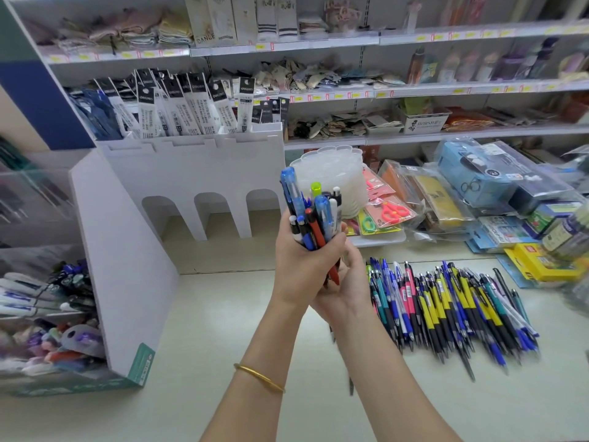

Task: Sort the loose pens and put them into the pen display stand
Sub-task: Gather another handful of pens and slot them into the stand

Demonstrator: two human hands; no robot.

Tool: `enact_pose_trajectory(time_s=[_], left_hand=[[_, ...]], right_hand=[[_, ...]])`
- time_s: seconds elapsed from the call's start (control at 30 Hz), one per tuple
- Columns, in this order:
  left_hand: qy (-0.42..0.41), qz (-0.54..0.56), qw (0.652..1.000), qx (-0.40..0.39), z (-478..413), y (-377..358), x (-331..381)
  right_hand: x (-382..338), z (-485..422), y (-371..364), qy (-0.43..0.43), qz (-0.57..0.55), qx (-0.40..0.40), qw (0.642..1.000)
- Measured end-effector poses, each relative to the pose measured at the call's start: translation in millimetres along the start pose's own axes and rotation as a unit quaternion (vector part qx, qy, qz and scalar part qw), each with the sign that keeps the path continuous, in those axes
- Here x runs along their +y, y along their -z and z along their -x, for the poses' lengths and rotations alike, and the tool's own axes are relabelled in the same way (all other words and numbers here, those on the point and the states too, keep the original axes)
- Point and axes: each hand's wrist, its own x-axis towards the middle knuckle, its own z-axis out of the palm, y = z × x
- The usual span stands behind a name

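Print on the green base strip of the white pen display stand [127, 250], at the counter [223, 314] left edge: unreadable. Refill packs [178, 103] behind it: logo blurred. Card pack [204, 27] above reads "DANUE". Your left hand [299, 266] and right hand [349, 282] both curl round an upright pen bundle [314, 215] with blue, red and black barrels, above mid-counter. Loose pens [452, 307] lie fanned toward the right edge.

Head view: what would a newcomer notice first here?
Centre frame, the left hand and right hand grip an upright bundle of blue, red and black plastic pens. Right of them, a heap of loose yellow, blue and pink pens lies on the pale counter; a white cardboard display stand stands at left.
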Motion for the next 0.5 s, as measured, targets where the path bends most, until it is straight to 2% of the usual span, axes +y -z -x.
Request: enact_pose_trajectory(time_s=[0.1, 0.37, 0.5], left_hand=[[0.007, 0.017, 1.000, -0.018, 1.8, 2.6, 1.5], [0.006, -0.030, 0.998, -0.055, 5.0, 6.7, -5.0], [0.034, -0.040, 0.997, -0.051, 7.2, 8.9, -9.5]], right_hand=[[0.9, 1.4, -2.5, 0.041, -0.001, -0.014, 0.999], [2.7, -4.2, -6.6, 0.059, 0.024, -0.037, 0.997], [5.7, -1.0, -7.4, 0.064, 0.015, -0.053, 0.996]])
